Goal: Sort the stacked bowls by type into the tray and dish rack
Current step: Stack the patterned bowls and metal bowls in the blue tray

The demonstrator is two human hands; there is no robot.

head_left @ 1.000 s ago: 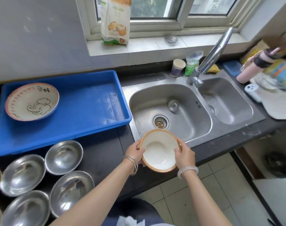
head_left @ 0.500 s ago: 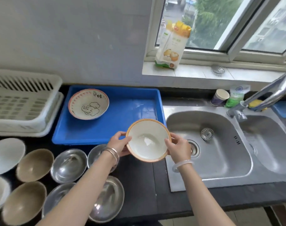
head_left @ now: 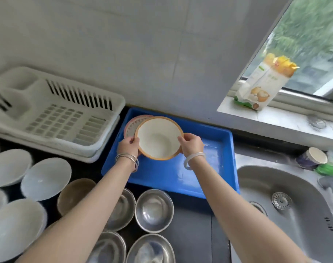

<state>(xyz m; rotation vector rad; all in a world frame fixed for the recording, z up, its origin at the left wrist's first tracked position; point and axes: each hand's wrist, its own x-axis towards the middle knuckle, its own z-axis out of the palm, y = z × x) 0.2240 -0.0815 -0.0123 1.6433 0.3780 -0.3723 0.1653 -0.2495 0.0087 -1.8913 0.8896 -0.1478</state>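
Bowl point(head_left: 159, 138) now over tray point(head_left: 209, 168) — mouth up.

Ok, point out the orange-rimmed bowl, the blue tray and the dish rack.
orange-rimmed bowl point(head_left: 159, 138): head view, on its white inside.
blue tray point(head_left: 167, 174): head view, on its bare floor.
dish rack point(head_left: 57, 119): head view, on its gridded floor.
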